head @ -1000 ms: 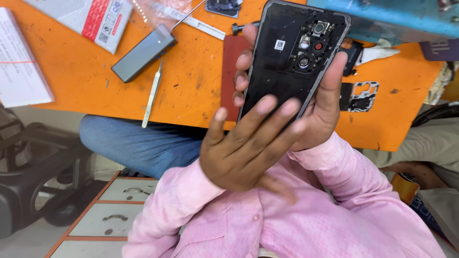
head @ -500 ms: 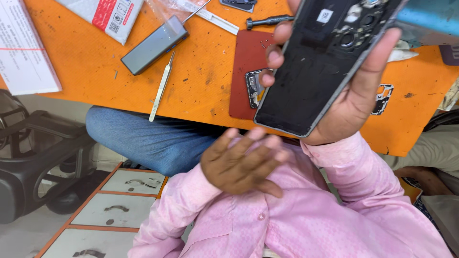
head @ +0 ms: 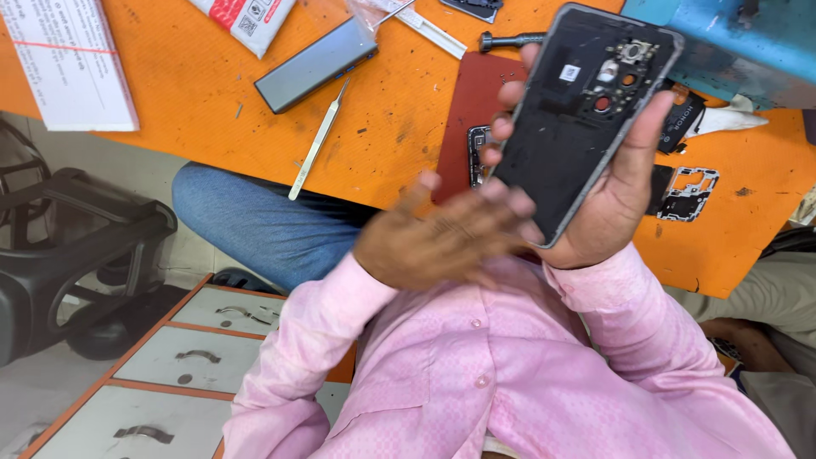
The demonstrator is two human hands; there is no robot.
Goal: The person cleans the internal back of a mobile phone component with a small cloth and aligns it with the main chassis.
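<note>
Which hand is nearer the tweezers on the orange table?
Left. The left hand is blurred below the table edge, apart from the tweezers. The right hand is farther off, holding the opened phone.

bright even light | soft shadows | left hand [head: 442,242] motion-blurred

Your way in: bare orange bench [head: 195,102] centre-left; tweezers [head: 316,141], grey hub [head: 316,64], screwdriver [head: 510,39] & red mat [head: 466,119] block elsewhere.
</note>
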